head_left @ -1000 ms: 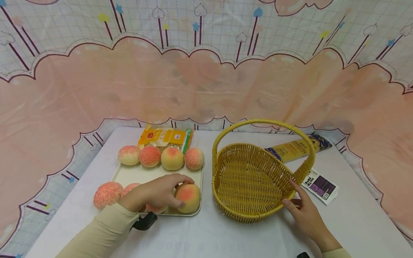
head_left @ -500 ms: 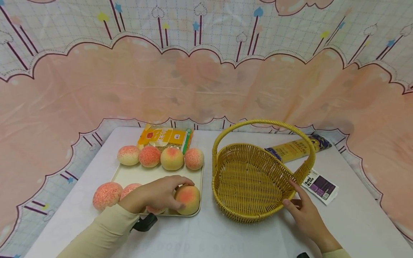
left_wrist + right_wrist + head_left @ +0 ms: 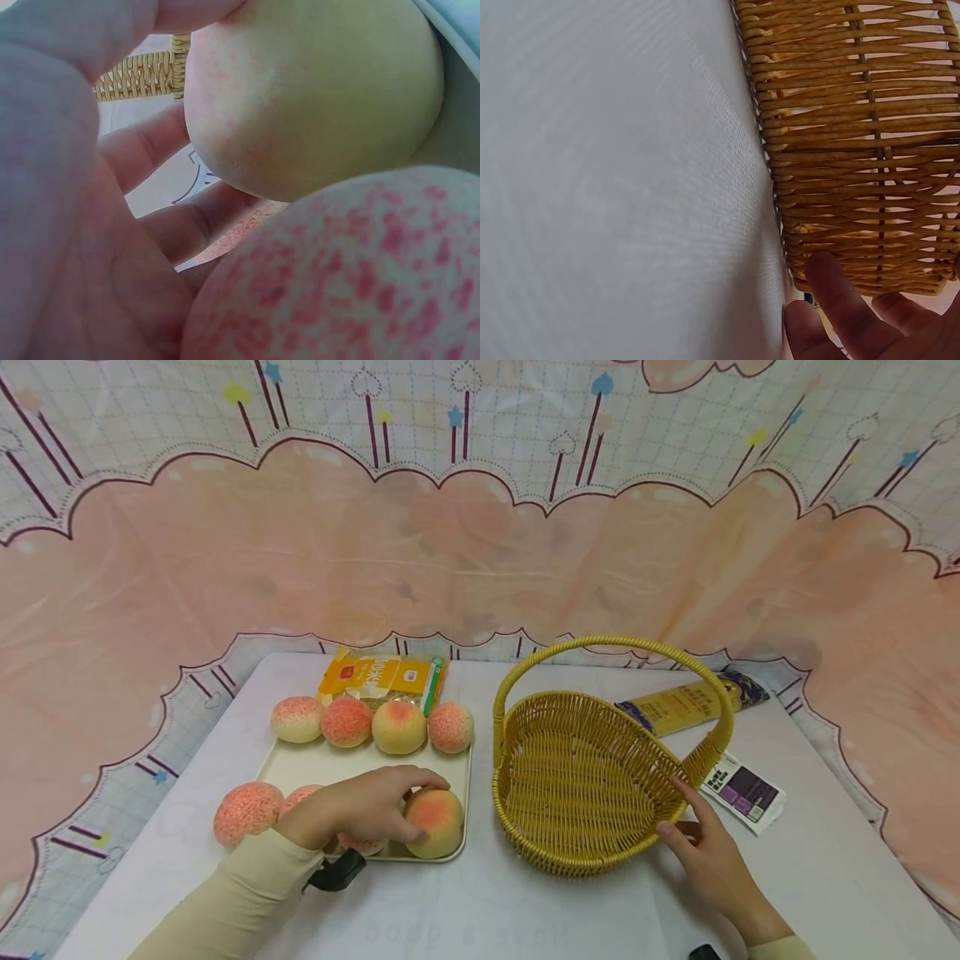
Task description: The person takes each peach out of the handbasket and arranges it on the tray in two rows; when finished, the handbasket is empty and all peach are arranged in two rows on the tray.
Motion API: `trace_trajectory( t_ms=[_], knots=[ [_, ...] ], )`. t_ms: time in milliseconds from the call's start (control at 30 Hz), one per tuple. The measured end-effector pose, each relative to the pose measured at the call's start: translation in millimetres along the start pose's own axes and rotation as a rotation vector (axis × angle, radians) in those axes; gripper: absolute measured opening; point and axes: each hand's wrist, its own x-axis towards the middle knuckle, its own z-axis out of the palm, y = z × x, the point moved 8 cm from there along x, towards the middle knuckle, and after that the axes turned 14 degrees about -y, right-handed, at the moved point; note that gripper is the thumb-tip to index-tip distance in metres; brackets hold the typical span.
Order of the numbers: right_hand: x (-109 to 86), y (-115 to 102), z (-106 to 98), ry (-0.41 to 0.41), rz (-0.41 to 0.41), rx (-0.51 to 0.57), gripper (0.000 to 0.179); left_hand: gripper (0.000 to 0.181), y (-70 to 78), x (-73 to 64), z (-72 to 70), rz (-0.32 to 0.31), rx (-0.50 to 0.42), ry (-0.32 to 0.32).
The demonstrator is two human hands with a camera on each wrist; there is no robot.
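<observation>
At the front right corner of a cream tray, my left hand grips a large yellow-and-pink peach, thumb on the near side and fingers on the far side. The left wrist view shows this peach between thumb and fingers, with a speckled peach under the palm. My right hand holds the near right rim of a yellow wicker basket, which stands upright with a tall handle. Fingers touch the basket's woven side in the right wrist view.
Several peaches line the tray's back edge; others, such as a pink speckled one, lie along its front, partly behind my wrist. An orange food packet lies behind them. A yellow-blue packet and a white-purple packet lie right of the basket.
</observation>
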Motion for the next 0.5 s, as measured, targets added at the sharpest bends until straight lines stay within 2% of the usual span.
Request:
trace_trajectory(
  t_ms=[67, 233, 500],
  knots=[
    [-0.2, -0.6, -0.2, 0.005, -0.007, -0.004, 0.061, 0.061, 0.6, 0.1, -1.2, 0.005, 0.016, 0.004],
    [0.3, -1.1, -0.7, 0.001, -0.009, -0.011, 0.062, 0.061, 6.5, 1.4, -7.4, 0.035, 0.149, 0.032],
    [0.5, -1.7, -1.7, -0.02, -0.005, -0.028, 0.064, 0.061, 9.7, 1.6, -9.6, 0.045, 0.179, 0.039]
  ],
)
